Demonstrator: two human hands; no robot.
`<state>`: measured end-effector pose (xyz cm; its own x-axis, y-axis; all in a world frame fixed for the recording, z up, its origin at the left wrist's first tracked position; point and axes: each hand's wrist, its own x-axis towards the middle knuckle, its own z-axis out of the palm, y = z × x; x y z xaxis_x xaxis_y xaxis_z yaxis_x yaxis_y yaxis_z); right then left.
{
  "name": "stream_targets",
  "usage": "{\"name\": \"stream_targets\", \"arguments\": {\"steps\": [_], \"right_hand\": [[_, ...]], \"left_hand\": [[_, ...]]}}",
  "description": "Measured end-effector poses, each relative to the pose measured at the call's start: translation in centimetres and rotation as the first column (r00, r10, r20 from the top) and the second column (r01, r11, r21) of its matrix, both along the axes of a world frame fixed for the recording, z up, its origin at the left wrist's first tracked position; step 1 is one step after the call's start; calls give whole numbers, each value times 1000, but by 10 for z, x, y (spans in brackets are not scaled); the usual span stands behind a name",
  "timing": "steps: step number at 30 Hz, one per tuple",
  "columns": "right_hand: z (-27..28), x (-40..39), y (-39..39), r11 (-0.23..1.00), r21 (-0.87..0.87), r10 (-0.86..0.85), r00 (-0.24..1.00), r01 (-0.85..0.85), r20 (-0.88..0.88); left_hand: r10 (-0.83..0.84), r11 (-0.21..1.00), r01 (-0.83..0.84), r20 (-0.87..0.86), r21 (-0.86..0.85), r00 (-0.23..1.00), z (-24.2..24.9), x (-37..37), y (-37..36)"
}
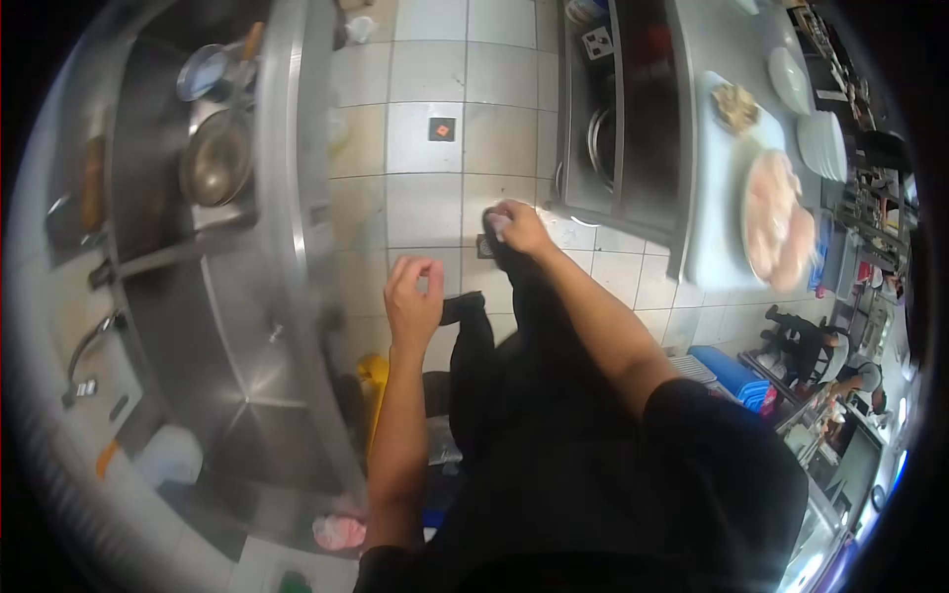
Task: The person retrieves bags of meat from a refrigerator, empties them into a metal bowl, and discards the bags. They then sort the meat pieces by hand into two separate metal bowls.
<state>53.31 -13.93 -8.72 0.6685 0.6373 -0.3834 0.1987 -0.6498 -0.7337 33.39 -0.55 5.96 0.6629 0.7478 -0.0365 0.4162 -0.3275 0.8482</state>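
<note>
My left hand (413,296) hangs over the tiled floor near the steel sink, its fingers loosely bent and the thumb apart, with nothing visible in it. Further forward, my right hand (519,227) is closed above my dark shoe, by the base of the steel counter. Something small and pale shows at its fingers, too blurred to name. To the right on the counter lies a white cutting board (717,227). A plate (748,242) heaped with raw chicken breasts (776,212) sits on it, beside a pile of pale chopped pieces (736,107).
A steel sink (247,346) runs along the left, with a metal pan (217,158) at its far end. The steel counter (647,119) borders the right, with stacked white plates (822,145). Tiled floor (425,138) stretches between them. Other people (806,341) are far right.
</note>
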Motion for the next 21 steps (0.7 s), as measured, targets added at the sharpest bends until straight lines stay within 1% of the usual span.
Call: {"name": "stream_targets", "arguments": {"steps": [1, 2, 3, 4, 5, 6, 7, 9, 10, 11, 13, 14, 15, 16, 17, 18, 19, 20, 21], "right_hand": [[-43, 32, -19, 991, -120, -62, 997, 66, 38], [-92, 66, -40, 977, -185, -94, 992, 109, 84], [-140, 99, -64, 956, -250, -123, 983, 154, 134], [-187, 146, -80, 924, -297, -187, 961, 243, 205], [-229, 169, -102, 869, -370, -249, 936, 330, 251], [-259, 189, -114, 802, -350, -362, 860, 484, 359], [-279, 217, -108, 732, -275, -462, 750, 624, 473], [-292, 247, -100, 649, -315, -349, 638, 693, 686], [-333, 268, -116, 671, -259, -320, 586, 695, 744], [-386, 301, -146, 695, -199, -298, 529, 691, 795], [-428, 350, -175, 675, -360, -263, 666, 644, 698], [-428, 367, -177, 620, -560, -270, 820, 549, 505], [-423, 378, -171, 570, -717, -294, 914, 402, 278], [-412, 372, -164, 515, -805, -82, 952, 295, 296], [-398, 364, -154, 492, -819, -13, 943, 296, 333], [-384, 350, -150, 558, -724, -52, 888, 405, 457], [-366, 337, -143, 622, -610, -91, 820, 490, 565], [-347, 324, -137, 682, -487, -140, 751, 545, 645], [-325, 311, -131, 737, -403, -162, 720, 543, 675]], "left_hand": [[-55, 998, 54, -29, -45, 998, -34, 17, -1], [-98, 992, 94, -39, -90, 994, -78, 43, -2], [-114, 990, 112, -22, -89, 993, -125, 75, 0], [-139, 984, 135, -32, -117, 990, -162, 95, -3], [-183, 970, 167, -76, -176, 980, -189, 96, -17], [-200, 946, 173, -72, -274, 977, -224, 109, -25], [-205, 935, 181, -49, -306, 978, -258, 124, -31], [-231, 903, 209, -13, -375, 973, -313, 143, -45], [-253, 877, 223, -15, -424, 967, -335, 152, -49], [-277, 871, 244, -15, -425, 961, -354, 157, -59], [-320, 862, 284, -15, -419, 947, -378, 177, -70], [-314, 858, 285, 2, -428, 949, -381, 185, -74], [-324, 847, 282, -16, -451, 946, -380, 191, -76], [-335, 836, 278, -38, -474, 942, -373, 194, -77], [-348, 826, 278, -58, -490, 936, -362, 198, -76], [-302, 826, 259, -5, -500, 953, -353, 199, -78], [-301, 823, 248, -22, -511, 953, -341, 199, -79], [-296, 823, 235, -36, -517, 955, -328, 199, -78], [-287, 824, 221, -48, -522, 957, -312, 197, -76]]}}
